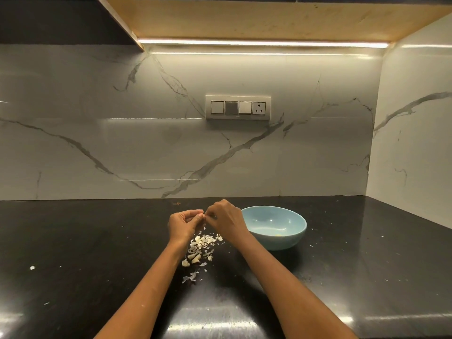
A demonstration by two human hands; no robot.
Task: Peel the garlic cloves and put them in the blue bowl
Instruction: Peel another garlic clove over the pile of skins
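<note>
Garlic peels (201,243) beside blue bowl (276,227)

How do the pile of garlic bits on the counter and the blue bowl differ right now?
The garlic pile is a loose scatter of pale skins and cloves lying flat on the black counter; the blue bowl is one smooth, upright vessel. The pile sits between the forearms, below the left hand and right hand; the bowl stands to the right of the hands. The pile holds many pieces; the bowl looks nearly empty. Both rest on the counter.
</note>
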